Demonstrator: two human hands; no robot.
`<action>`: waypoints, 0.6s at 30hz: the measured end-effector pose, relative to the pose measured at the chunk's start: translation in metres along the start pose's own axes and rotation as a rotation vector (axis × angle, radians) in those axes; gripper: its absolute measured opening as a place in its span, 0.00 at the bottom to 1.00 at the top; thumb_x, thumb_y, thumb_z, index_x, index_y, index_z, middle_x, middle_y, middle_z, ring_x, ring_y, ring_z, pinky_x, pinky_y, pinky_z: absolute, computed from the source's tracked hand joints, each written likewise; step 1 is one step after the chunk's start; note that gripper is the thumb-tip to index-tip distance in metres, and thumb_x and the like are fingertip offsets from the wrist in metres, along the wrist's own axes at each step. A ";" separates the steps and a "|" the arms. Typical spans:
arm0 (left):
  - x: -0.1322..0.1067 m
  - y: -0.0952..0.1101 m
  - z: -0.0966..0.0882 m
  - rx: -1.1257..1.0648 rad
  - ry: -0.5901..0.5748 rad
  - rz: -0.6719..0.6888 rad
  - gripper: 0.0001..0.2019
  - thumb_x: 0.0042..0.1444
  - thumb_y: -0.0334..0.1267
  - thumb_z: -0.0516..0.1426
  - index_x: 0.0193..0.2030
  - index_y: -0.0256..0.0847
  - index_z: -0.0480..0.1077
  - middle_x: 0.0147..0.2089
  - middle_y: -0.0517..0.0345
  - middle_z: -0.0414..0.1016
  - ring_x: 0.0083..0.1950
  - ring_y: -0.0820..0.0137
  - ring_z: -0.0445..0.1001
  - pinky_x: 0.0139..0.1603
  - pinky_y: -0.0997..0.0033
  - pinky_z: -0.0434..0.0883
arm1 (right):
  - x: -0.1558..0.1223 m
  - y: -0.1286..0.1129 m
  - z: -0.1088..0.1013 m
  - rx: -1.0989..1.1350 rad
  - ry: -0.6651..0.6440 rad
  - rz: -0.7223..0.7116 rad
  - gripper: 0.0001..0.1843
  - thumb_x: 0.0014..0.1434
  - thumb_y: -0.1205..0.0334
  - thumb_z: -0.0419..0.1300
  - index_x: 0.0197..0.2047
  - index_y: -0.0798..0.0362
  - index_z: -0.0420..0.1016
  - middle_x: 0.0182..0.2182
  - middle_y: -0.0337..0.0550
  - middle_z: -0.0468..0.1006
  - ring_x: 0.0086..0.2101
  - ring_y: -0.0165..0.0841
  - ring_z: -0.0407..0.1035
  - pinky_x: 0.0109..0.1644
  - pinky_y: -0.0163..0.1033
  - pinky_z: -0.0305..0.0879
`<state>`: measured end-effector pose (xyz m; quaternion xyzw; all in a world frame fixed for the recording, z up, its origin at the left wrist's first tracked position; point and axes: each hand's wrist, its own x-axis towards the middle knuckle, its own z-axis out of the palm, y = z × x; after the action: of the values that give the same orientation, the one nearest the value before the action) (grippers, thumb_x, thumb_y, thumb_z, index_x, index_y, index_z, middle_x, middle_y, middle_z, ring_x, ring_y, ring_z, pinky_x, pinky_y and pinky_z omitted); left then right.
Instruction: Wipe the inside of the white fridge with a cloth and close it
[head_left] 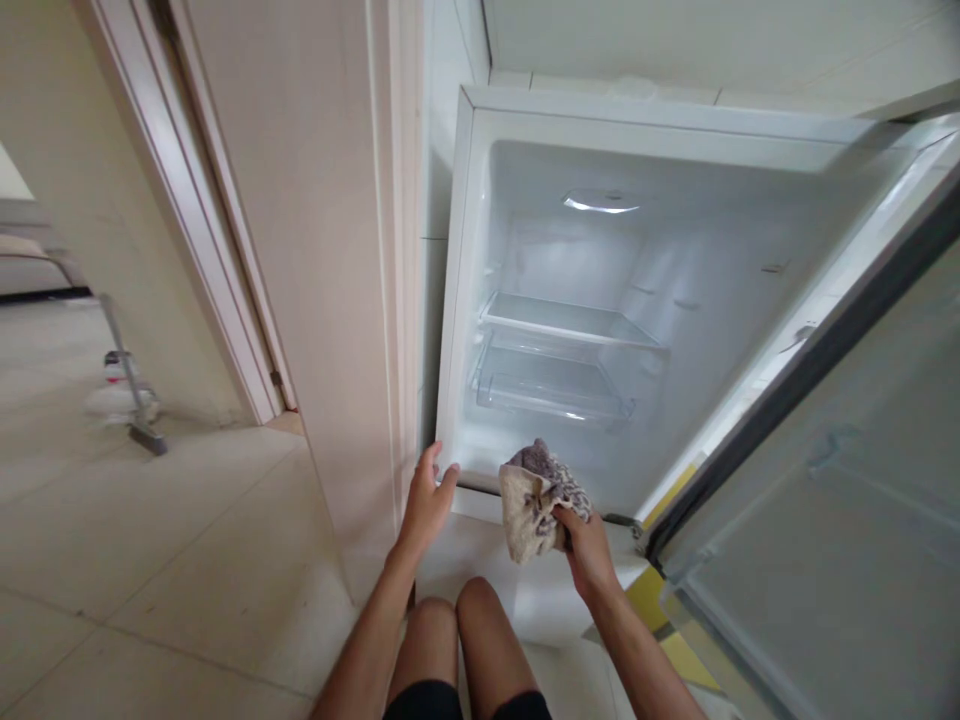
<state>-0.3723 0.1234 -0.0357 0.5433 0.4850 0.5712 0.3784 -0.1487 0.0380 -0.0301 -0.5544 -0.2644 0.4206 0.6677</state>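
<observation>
A white fridge [459,330] stands open in front of me with its inside lit. My right hand [589,550] is closed on a bunched cloth [536,500], beige with a dark leaf-like pattern. The cloth is in front of the lower front edge of the fridge compartment. At the lower left corner of the fridge frame is my left hand [430,497], its thumb and fingers apart and nothing in it. The fingers are at the frame's edge; whether they press on it I cannot tell.
Inside the fridge are a glass shelf [570,320] and a clear drawer [555,395]. The fridge door [847,480] swings out on the right. A wooden door [322,250] is close on my left. Farther left, a broom-like tool [135,400] leans by the wall.
</observation>
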 end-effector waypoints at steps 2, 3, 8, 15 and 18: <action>0.027 0.001 0.009 0.033 0.057 0.030 0.27 0.60 0.45 0.58 0.65 0.38 0.64 0.69 0.35 0.66 0.70 0.51 0.67 0.70 0.45 0.65 | 0.012 0.004 0.002 -0.006 -0.042 0.014 0.25 0.36 0.55 0.70 0.40 0.54 0.80 0.37 0.44 0.84 0.38 0.41 0.75 0.41 0.41 0.70; 0.040 0.002 0.013 0.047 0.089 0.045 0.29 0.60 0.46 0.58 0.66 0.38 0.63 0.70 0.35 0.65 0.71 0.50 0.66 0.71 0.45 0.64 | 0.019 0.006 0.003 -0.002 -0.057 0.019 0.25 0.36 0.55 0.70 0.40 0.54 0.79 0.38 0.44 0.84 0.38 0.41 0.75 0.42 0.41 0.70; 0.095 0.014 0.034 0.148 0.246 0.186 0.36 0.57 0.46 0.62 0.70 0.38 0.58 0.74 0.35 0.59 0.75 0.50 0.59 0.75 0.45 0.57 | 0.052 0.020 0.013 0.097 -0.033 0.048 0.29 0.34 0.54 0.71 0.42 0.54 0.80 0.39 0.44 0.85 0.41 0.42 0.76 0.46 0.42 0.70; 0.151 0.043 0.047 0.180 0.291 0.277 0.38 0.49 0.44 0.68 0.65 0.37 0.62 0.66 0.39 0.70 0.67 0.54 0.70 0.70 0.52 0.65 | 0.088 0.035 0.045 0.171 -0.068 0.074 0.28 0.36 0.54 0.72 0.43 0.53 0.80 0.39 0.42 0.85 0.40 0.41 0.77 0.46 0.42 0.72; 0.156 0.046 0.050 0.117 0.320 0.244 0.28 0.50 0.44 0.67 0.56 0.38 0.69 0.56 0.45 0.78 0.56 0.58 0.78 0.62 0.55 0.72 | 0.104 0.047 0.072 0.179 -0.130 0.089 0.28 0.38 0.53 0.71 0.44 0.53 0.78 0.40 0.42 0.85 0.41 0.41 0.77 0.47 0.43 0.72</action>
<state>-0.3380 0.2685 0.0453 0.5214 0.5017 0.6629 0.1924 -0.1682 0.1656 -0.0694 -0.4753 -0.2433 0.5070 0.6767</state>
